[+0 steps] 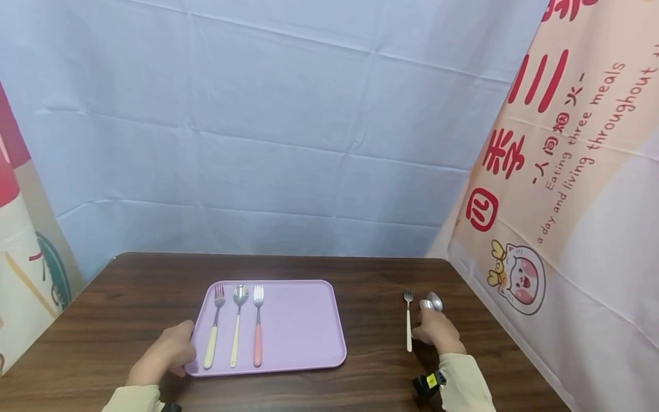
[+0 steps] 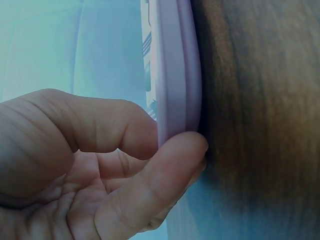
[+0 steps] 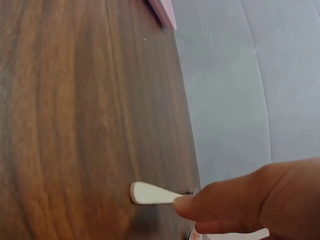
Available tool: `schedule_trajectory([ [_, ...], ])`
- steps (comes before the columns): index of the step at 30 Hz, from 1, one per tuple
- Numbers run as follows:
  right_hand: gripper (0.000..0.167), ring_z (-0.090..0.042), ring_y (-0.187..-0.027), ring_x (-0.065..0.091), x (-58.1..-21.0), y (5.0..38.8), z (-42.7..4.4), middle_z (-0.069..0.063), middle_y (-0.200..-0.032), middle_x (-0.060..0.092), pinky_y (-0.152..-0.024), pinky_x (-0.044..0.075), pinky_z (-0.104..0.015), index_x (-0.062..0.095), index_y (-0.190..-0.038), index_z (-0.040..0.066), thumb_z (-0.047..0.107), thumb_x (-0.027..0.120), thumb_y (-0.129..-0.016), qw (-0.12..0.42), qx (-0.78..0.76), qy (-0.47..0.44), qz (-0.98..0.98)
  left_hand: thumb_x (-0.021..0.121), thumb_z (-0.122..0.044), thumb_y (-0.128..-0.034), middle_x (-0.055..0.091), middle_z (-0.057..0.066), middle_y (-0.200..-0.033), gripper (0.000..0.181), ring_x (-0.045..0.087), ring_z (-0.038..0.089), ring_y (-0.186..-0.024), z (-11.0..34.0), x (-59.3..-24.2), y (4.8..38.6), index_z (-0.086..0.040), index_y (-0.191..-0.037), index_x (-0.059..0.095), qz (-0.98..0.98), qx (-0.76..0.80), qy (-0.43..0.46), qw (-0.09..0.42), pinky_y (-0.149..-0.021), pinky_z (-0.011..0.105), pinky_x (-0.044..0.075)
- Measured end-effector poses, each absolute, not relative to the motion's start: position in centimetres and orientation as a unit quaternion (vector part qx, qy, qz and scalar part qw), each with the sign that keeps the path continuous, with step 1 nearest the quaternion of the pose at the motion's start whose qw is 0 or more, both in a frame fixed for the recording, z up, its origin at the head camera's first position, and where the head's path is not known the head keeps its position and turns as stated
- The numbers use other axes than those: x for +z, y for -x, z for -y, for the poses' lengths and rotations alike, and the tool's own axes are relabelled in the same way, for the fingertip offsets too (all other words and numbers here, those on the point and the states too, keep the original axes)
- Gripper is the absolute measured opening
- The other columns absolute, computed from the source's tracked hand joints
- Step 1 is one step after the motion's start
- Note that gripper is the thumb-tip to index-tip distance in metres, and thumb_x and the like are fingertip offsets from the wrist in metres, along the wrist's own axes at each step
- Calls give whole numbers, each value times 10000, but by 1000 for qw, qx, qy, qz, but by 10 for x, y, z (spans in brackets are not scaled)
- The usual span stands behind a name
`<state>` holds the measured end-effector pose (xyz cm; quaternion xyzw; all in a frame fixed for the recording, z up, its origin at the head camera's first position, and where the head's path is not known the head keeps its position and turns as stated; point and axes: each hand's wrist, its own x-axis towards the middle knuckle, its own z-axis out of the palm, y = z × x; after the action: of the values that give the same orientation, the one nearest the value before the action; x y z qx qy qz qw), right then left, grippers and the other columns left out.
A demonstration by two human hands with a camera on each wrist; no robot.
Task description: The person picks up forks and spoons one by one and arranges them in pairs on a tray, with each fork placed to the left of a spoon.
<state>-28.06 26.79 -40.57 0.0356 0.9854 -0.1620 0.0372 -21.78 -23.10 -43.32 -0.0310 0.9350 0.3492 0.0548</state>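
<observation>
The lilac tray (image 1: pixel 304 326) carries a cream-handled fork (image 1: pixel 211 347), a slim cream-handled spoon (image 1: pixel 235 340) and a pink-handled fork (image 1: pixel 258 344). My left hand (image 1: pixel 166 350) pinches its rim at the near left corner; the left wrist view shows thumb and finger on the tray edge (image 2: pixel 180 75). On the right, my right hand (image 1: pixel 439 332) has its fingers curled down at a spoon (image 1: pixel 425 304), whose handle is mostly hidden. Beyond lies another spoon (image 1: pixel 435 301). A white-handled fork (image 1: pixel 409 329) lies just left of that hand; the right wrist view shows a white handle (image 3: pixel 150 194) by a fingertip.
Everything stands on a dark wooden table (image 1: pixel 370 274). A pale blue curtain (image 1: pixel 278 143) hangs behind its far edge, and a printed cloth (image 1: pixel 556 189) borders it on the right. A black wrist device (image 1: pixel 428 384) sits at the right sleeve.
</observation>
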Motion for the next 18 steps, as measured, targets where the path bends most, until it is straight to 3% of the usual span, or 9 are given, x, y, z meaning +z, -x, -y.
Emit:
schedule_trajectory([
  [6, 335, -296, -669, 472, -410, 278, -273, -217, -864, 566, -516, 424, -387, 576, -1018, -70, 82, 638, -726, 41, -161, -58, -984, 488, 150, -656, 474, 218, -723, 251, 564, 239, -465, 231, -434, 218, 90, -891, 424, -936, 345, 32, 57, -387, 288, 538],
  [13, 165, -287, -653, 478, -410, 276, -274, -149, -767, 526, -496, 422, -371, 573, -870, -52, 28, 584, -726, 62, -165, -83, -981, 482, 151, -651, 474, 217, -736, 264, 565, 241, -483, 232, -435, 219, 99, -904, 424, -934, 353, 31, 54, -393, 289, 542],
  [18, 189, -314, -688, 491, -412, 275, -277, -202, -820, 541, -518, 442, -397, 556, -946, -76, -13, 541, -769, 62, -166, -101, -979, 483, 150, -652, 471, 212, -728, 252, 564, 242, -472, 232, -434, 218, 89, -888, 423, -934, 352, 31, 54, -389, 289, 540],
])
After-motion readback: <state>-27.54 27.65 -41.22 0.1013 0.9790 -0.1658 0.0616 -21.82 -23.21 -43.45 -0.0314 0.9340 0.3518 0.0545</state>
